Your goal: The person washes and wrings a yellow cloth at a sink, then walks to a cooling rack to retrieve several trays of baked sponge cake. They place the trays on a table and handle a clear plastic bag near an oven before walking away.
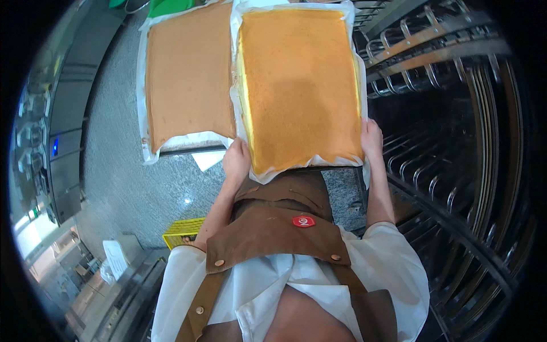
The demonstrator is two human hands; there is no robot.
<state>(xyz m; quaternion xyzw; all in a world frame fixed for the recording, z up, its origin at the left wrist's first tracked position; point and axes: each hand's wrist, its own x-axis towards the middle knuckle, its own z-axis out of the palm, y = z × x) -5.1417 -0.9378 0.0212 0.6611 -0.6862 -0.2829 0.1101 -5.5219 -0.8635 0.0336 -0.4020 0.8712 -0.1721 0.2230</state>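
A large golden sheet cake (299,89) lies on white baking paper (271,174) over a dark tray, in front of my apron. My left hand (237,160) grips the tray's near left corner area, with its fingers hidden underneath. On the right long side, near the close end, my right hand (372,137) holds the edge, its fingertips partly hidden by paper. Left of this cake and touching its paper is a brown sheet cake (190,81), also on a paper-lined tray (192,150).
A metal tray rack (431,188) with wire loops stands close at my right. Green plastic (171,6) shows beyond the brown cake. A yellow crate (181,231) is on the grey speckled floor (128,179) by my left elbow. Steel cabinets (66,154) line the far left.
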